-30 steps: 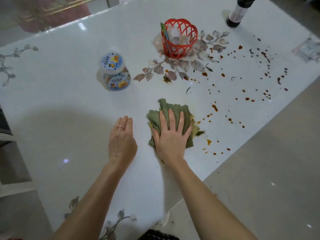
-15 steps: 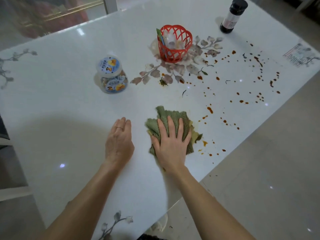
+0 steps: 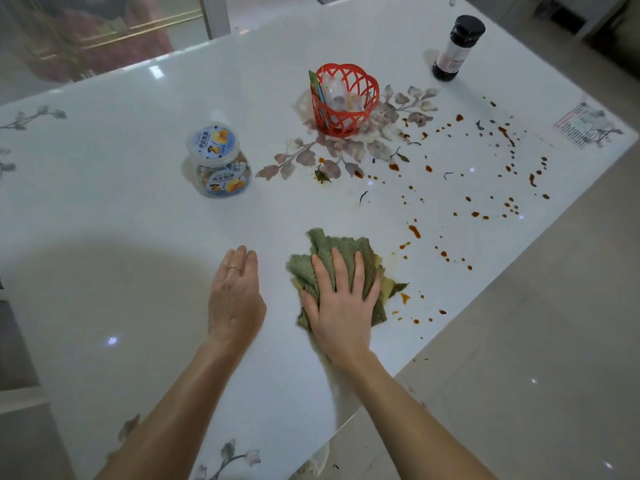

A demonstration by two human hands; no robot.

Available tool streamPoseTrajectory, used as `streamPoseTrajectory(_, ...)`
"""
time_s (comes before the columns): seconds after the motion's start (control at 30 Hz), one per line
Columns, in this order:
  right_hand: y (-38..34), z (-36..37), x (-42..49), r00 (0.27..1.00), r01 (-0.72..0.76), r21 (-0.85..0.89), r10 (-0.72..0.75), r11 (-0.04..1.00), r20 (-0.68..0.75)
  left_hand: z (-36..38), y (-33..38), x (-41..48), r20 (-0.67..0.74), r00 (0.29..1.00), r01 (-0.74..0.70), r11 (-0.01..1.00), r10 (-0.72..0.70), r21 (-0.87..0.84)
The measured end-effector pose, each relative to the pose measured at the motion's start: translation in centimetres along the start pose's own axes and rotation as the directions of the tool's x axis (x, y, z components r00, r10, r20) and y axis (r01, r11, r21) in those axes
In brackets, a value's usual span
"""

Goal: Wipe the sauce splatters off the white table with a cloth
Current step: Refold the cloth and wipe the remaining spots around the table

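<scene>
Tabletop: white, glossy, printed with flowers, lying under both hands; likely slick, so anything on it is going to slide easily.

Sauce splatters: red-brown drops spreading beyond and to the right of the right hand, the nearest ones sitting just beside the cloth's right edge. Most are looking untouched; judging the wipe as barely begun.

Cloth: green, crumpled, soft and limp, lying flat under the right hand and showing a yellowish stain at its right fringe. Likely light and bunching readily; best held by pressing a flat palm across its middle, not by pinching an edge.

Right hand: fingers spread, pressing down on the cloth.

Left hand: resting flat on the bare tabletop just left of the cloth, fingers together, holding nothing.

Red basket, jar, dark bottle: standing farther out, well apart from both hands.
</scene>
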State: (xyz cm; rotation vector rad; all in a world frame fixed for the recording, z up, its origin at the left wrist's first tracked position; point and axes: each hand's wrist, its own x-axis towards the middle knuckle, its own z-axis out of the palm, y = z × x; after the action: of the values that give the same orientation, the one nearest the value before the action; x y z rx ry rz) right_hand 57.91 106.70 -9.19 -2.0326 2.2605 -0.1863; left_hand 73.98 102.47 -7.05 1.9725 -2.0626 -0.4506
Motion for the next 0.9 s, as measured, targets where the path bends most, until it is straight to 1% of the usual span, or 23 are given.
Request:
streamPoseTrajectory(0.07,0.4,0.0,-0.4,0.998,0.055,-0.009,-0.055,0.998,0.002,-0.1,0.0,0.1,0.004,1.000,-0.007,1.000,0.007,0.003)
streamPoseTrajectory(0.17,1.5,0.0,2.5,0.997,0.073,-0.008,-0.073,0.997,0.020,-0.1,-0.3,0.2,0.006,1.000,-0.013,1.000,0.013,0.008)
streamPoseTrajectory(0.27,1.9,-0.4,6.4,0.996,0.001,0.024,-0.003,1.000,0.085,-0.1,-0.3,0.2,0.006,1.000,-0.003,1.000,0.003,-0.005)
streamPoseTrajectory(0.3,1.8,-0.2,7.0,0.996,-0.025,0.019,0.023,1.000,0.085,-0.1,-0.3,0.2,0.005,1.000,-0.003,1.000,0.003,-0.009)
streamPoseTrajectory(0.4,0.9,0.2,5.4,0.996,-0.092,-0.011,0.092,0.996,0.017,-0.1,-0.3,0.0,0.000,1.000,-0.001,0.999,0.001,-0.035)
streamPoseTrajectory(0.43,0.2,0.3,4.1,0.996,-0.091,-0.020,0.091,0.996,-0.011,-0.3,-0.2,0.0,-0.003,1.000,0.006,0.999,-0.006,-0.042)
streamPoseTrajectory(0.47,-0.6,0.3,2.3,0.997,-0.075,-0.026,0.074,0.997,-0.027,-0.3,0.0,-0.1,-0.005,1.000,0.013,0.999,-0.014,-0.047)
streamPoseTrajectory(0.57,-3.2,0.4,-1.4,0.999,0.033,-0.052,-0.034,0.998,-0.014,-0.8,0.1,-0.1,-0.020,0.999,0.030,0.995,-0.032,-0.098)
streamPoseTrajectory(0.63,-3.7,0.5,-1.0,0.994,0.105,-0.053,-0.106,0.993,-0.014,-1.0,-0.2,0.1,-0.023,0.998,0.048,0.987,-0.052,-0.154)
streamPoseTrajectory(0.73,-2.8,0.8,2.9,0.984,0.181,-0.051,-0.181,0.982,0.005,-1.3,-0.9,0.6,-0.029,0.998,0.054,0.975,-0.062,-0.214)
streamPoseTrajectory(0.8,-2.3,0.7,5.7,0.990,0.141,-0.025,-0.140,0.990,0.025,-1.5,-1.3,0.6,-0.023,0.998,0.052,0.969,-0.059,-0.243)
streamPoseTrajectory(0.9,-2.7,0.8,7.3,1.000,0.030,-0.010,-0.030,1.000,-0.005,-2.0,-1.5,0.5,-0.022,0.997,0.068,0.948,-0.079,-0.311)
